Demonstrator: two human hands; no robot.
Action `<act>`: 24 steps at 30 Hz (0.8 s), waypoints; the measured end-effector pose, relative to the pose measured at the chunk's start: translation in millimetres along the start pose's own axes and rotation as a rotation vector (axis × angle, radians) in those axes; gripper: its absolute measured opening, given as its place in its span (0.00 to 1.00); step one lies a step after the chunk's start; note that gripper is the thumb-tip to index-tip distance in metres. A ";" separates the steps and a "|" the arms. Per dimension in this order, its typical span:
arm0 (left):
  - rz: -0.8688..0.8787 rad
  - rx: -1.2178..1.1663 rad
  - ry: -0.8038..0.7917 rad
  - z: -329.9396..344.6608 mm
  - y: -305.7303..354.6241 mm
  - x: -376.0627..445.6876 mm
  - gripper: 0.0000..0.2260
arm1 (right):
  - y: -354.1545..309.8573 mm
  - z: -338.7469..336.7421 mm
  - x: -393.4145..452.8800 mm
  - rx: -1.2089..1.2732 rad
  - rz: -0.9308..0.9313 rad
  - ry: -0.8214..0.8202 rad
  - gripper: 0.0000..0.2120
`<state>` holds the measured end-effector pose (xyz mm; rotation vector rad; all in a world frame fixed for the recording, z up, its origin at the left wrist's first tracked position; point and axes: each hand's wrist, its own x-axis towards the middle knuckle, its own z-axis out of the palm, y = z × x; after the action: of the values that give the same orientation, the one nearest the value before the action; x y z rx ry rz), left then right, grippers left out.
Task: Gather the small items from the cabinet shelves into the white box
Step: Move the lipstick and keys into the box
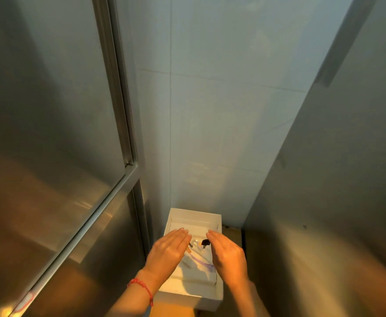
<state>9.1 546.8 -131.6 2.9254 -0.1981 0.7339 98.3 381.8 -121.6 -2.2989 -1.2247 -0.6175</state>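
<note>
Between steel cabinet panels and a pale tiled wall, the white box sits low, left hand and right hand flat, released, above it.

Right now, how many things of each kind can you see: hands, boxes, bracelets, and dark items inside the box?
Hands: 2, left hand and right hand, both flat above the box
White box: 1
Red bracelet: 1
Small dark item in the box: 1
Total: 5
</note>
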 end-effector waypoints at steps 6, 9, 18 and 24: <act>-0.002 -0.004 -0.004 29.2 -7.2 -9.8 0.31 | 8.6 31.0 -14.9 0.038 -0.007 -0.042 0.24; 0.013 0.008 0.016 42.8 -5.6 -12.7 0.30 | 12.5 43.5 -22.9 0.021 -0.017 -0.046 0.24; 0.048 0.000 -0.012 86.2 -21.4 -22.9 0.29 | 24.9 89.7 -42.1 0.041 0.000 -0.079 0.24; 0.092 0.009 0.007 114.0 -34.2 -31.8 0.24 | 26.7 119.6 -48.4 0.041 0.024 -0.100 0.25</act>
<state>39.2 566.8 -249.4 2.9386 -0.3311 0.7590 117.0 407.5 -249.5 -2.3309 -1.2420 -0.4695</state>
